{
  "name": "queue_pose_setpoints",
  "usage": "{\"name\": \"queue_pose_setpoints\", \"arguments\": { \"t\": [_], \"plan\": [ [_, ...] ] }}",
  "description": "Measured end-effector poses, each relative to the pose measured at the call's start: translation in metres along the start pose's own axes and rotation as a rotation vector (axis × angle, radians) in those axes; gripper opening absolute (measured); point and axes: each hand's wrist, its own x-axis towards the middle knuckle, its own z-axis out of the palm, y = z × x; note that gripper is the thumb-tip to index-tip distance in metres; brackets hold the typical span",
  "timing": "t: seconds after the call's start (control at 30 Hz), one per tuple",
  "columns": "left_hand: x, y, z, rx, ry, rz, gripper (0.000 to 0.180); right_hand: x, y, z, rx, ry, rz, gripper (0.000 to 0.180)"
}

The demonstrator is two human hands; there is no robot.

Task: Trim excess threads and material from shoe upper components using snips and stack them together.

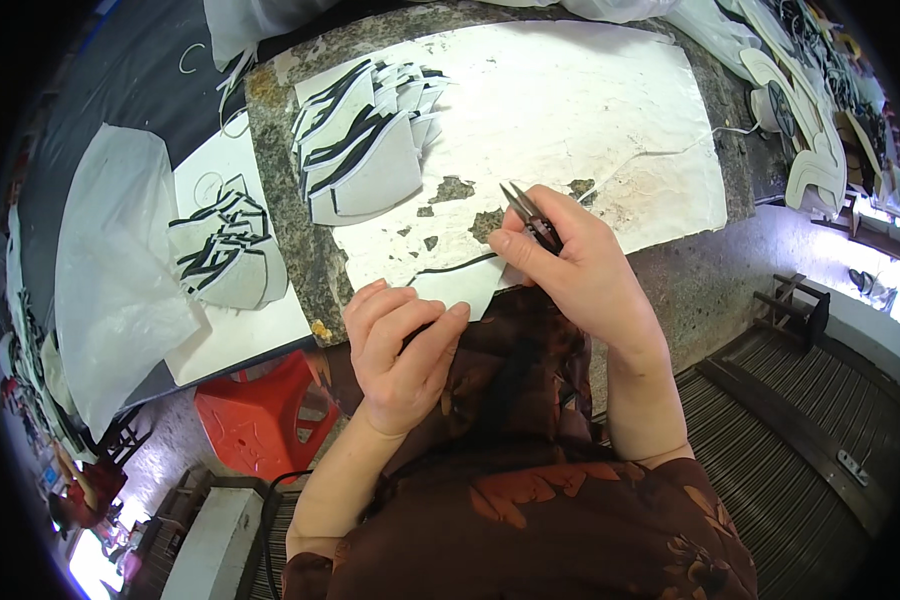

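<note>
Snips (526,212) pinched shut-fisted in right hand (580,270), blades pointing up-left | left hand (402,345) curled on white piece with black strip (457,268) between the hands | risk: strip slips sideways, blades nick left fingertips or cut crooked

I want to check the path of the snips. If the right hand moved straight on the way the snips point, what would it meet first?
The right hand holds the snips, tips pointing up-left. First comes bare white paper sheet, then probably the stack of grey, black-edged cut pieces; depth is unclear.
</note>
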Motion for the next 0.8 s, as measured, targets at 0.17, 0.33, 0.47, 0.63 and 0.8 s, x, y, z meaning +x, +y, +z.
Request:
{"name": "queue_pose_setpoints", "arguments": {
  "t": [0.17,0.33,0.47,0.63,0.8],
  "plan": [
    [0.003,0.008,-0.004,0.079,0.105,0.153,0.025,-0.003,-0.011,-0.008,0.086,-0.041,0.161,0.028],
    [0.006,0.006,-0.009,0.133,0.131,0.258,0.028,-0.005,-0.024,-0.021,0.363,-0.215,0.259,0.021],
    [0.019,0.015,-0.015,-0.100,0.019,0.010,0.036,-0.008,-0.016,-0.021,0.426,-0.186,0.135,0.019],
    [0.051,0.009,-0.034,-0.527,-0.212,-0.554,0.035,-0.014,-0.008,-0.021,0.391,-0.219,-0.027,0.015],
    [0.052,-0.001,-0.033,-0.723,-0.508,-0.784,0.018,-0.017,-0.015,-0.023,0.392,-0.249,-0.066,0.027]
  ]
}}
